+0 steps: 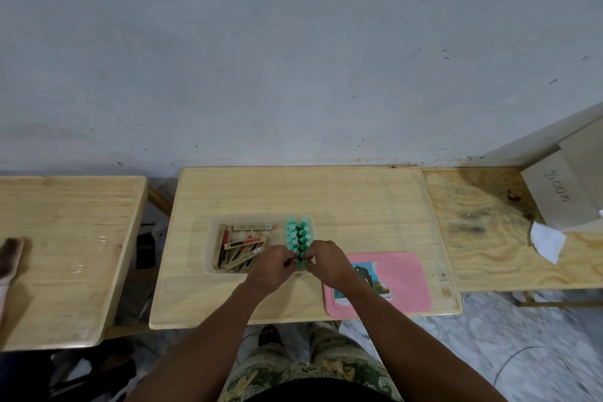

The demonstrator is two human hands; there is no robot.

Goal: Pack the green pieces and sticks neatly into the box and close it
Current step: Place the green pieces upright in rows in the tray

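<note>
far left, a brush [11, 254] lies on the side table [65, 238], well apart from the work. on the middle desk [359, 199] sits a clear box [215, 225]. in its left part the sticks [239, 246] lie in a loose heap, some flat, some crossed and tilted over each other. in its right part the green pieces [298, 237] stand upright in 2 tight rows, caps up.

the left hand [272, 266] and the right hand [328, 263] meet at the near end of those rows. the fingers of both are curled in and pinch close around the nearest green pieces; from here i cannot tell whether each hand holds a separate piece or both press on the same one. just right of the hands lies a pink lid [404, 281] with a picture label, flat on the desk and partly under the right forearm. far right, a cardboard box [561, 192] and a scrap of paper [546, 240] sit on the next table.

i'd say the rows are nearly full, so the last piece is going into a tight gap; pushing it hard could tip its neighbours and undo the line. the bigger worry is the sticks: heaped like that, a tilted one may ride above the rim and stop the lid from seating. the forearm could also drag the lid off the desk edge.
</note>
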